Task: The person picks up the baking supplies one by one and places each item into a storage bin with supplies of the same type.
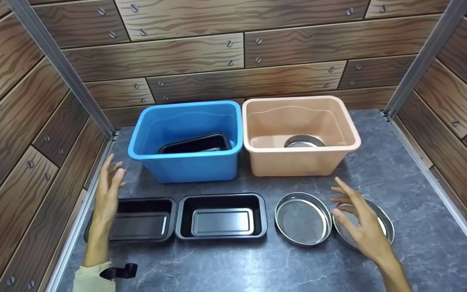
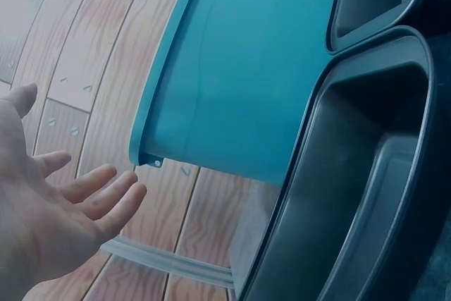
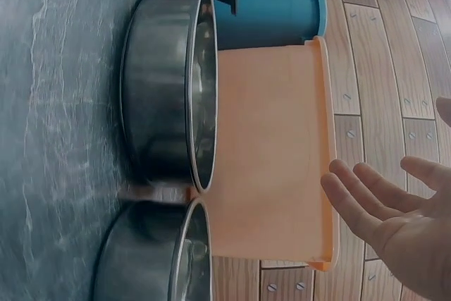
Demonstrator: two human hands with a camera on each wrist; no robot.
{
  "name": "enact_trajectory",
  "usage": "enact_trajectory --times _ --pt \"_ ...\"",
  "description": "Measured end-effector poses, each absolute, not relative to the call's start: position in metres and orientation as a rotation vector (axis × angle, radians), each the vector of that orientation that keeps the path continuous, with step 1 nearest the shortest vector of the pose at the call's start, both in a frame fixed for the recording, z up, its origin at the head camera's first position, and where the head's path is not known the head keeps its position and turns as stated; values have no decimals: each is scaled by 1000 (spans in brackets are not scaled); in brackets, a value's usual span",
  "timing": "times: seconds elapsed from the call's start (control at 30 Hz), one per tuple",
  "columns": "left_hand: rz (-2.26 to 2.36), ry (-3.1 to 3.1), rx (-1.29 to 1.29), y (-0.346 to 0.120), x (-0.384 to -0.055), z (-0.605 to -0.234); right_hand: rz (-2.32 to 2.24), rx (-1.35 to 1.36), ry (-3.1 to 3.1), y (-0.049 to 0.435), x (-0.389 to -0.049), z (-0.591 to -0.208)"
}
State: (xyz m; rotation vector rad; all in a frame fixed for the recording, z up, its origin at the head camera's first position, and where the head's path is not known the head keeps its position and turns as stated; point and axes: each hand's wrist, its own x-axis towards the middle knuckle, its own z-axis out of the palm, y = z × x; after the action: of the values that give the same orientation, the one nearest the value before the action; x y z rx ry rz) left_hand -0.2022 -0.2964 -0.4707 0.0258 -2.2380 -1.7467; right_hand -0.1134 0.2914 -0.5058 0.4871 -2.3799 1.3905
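Loaf pans point(image 1: 222, 222) and round tins point(image 1: 301, 221) lie in a row on the dark marbled table point(image 1: 201, 265), lower frame. Left hand point(image 1: 106, 194) and right hand point(image 1: 361, 225), fingers loose and empty, hang over the outermost ones, covering parts. At centre, blue bin point(image 1: 193, 169) and peach bin point(image 1: 296, 163) partly hide their contents point(image 1: 195, 144); wood-patterned walls point(image 1: 197, 56) fill the top.

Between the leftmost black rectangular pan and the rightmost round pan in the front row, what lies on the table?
Two things, in the head view: another black rectangular pan, then another round pan to its right.
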Motion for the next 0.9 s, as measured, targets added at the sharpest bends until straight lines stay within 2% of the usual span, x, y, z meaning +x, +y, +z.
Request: enact_trajectory --times 0.9 --pt "-1816 -2206 65 -303 -234 -481 1604 495 -2315 262 -110 -518"
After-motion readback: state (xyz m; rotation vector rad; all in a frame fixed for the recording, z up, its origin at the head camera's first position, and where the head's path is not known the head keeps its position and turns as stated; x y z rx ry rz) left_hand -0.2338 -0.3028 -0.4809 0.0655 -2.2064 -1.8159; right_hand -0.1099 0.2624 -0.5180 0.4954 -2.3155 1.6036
